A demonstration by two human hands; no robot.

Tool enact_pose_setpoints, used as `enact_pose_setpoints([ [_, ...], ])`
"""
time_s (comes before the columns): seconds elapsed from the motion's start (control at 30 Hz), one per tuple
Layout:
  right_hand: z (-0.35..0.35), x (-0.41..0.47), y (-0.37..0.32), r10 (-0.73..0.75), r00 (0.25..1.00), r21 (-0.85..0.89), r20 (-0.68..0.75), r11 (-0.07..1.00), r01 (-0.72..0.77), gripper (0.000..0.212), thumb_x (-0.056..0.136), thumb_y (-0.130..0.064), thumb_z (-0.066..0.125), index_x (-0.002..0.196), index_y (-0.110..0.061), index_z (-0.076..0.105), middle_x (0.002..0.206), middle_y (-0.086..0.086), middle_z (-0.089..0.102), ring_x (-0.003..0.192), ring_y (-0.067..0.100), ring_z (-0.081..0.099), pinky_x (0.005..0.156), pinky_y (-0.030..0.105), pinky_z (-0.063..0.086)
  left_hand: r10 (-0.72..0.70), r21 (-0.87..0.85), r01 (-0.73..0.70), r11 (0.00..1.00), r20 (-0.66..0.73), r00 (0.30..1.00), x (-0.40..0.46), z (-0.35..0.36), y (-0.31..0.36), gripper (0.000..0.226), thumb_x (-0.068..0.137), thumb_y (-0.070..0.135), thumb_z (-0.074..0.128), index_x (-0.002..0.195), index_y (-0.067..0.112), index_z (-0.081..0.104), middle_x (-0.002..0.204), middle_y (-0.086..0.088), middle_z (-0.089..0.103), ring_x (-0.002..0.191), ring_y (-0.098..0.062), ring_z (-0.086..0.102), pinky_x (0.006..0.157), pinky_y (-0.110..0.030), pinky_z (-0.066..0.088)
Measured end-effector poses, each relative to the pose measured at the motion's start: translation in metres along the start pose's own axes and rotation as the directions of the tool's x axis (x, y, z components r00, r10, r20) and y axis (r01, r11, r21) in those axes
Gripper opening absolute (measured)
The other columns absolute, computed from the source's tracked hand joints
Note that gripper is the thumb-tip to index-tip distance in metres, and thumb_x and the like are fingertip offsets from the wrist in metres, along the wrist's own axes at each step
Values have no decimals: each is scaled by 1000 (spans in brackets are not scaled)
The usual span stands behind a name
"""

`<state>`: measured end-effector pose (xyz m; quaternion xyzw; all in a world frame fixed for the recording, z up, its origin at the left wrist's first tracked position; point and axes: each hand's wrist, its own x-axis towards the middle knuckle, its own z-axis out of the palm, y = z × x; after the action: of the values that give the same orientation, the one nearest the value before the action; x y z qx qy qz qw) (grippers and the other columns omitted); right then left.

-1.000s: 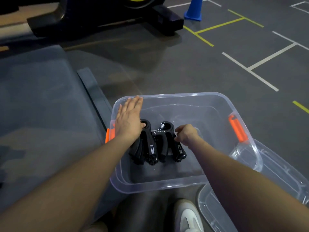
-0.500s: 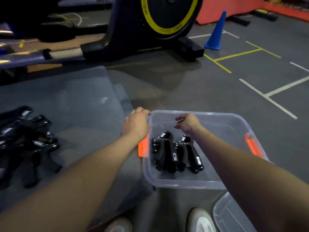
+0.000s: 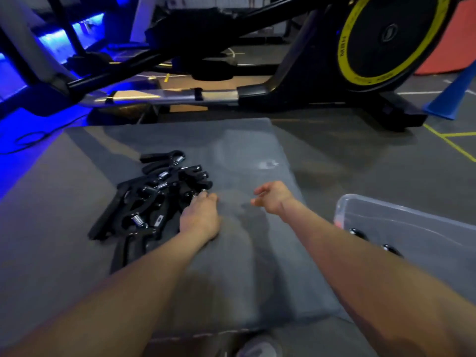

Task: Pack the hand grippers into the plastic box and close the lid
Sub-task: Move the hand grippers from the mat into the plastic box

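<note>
On a grey mat (image 3: 231, 253), left of the plastic box (image 3: 412, 228): a tangled heap of black hand grippers (image 3: 152, 202), springs catching the light. Left of the box as well, at the heap's near right edge, the left hand (image 3: 199, 217), palm down, fingers reaching onto the nearest gripper; whether anything is actually clasped cannot be told, the fingertips being hidden against the black handles. Between heap and box, above bare mat, the right hand (image 3: 271, 197), loosely open, fingers curled slightly, nothing in it, clear of both the heap and the box rim. Inside the box, through the clear wall, two dark rounded gripper ends (image 3: 373, 242), blurred. At the box's left end, an orange latch (image 3: 338, 222), also blurred. Beyond the box, far across the floor, a black exercise machine with a yellow-ringed wheel (image 3: 381, 39) and a blue cone (image 3: 453, 96). Below the box, at the bottom edge, a pale shoe (image 3: 257, 349).
</note>
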<state>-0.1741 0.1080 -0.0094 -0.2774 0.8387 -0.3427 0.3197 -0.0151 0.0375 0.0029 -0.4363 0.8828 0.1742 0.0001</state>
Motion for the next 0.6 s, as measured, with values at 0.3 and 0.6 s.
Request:
enact_pose_setpoints([
  [0.3,92,16,-6,38,995,48,95,998,-43,17,78,-8,72,91,-13,62,72,3,54,65,14,49,58,19,37,-222,-193,231,954,67,973,-3,25,-87,48,86,29,62,128,12,47,128,-10,49,121,-30,50,101,-45,44],
  [0.6,105,24,6,82,995,101,65,991,-88,32,78,-8,72,59,-21,50,77,6,60,79,19,55,75,30,47,-355,-381,364,850,95,930,15,49,-79,51,89,27,59,130,0,43,132,-20,53,124,-35,49,105,-40,40],
])
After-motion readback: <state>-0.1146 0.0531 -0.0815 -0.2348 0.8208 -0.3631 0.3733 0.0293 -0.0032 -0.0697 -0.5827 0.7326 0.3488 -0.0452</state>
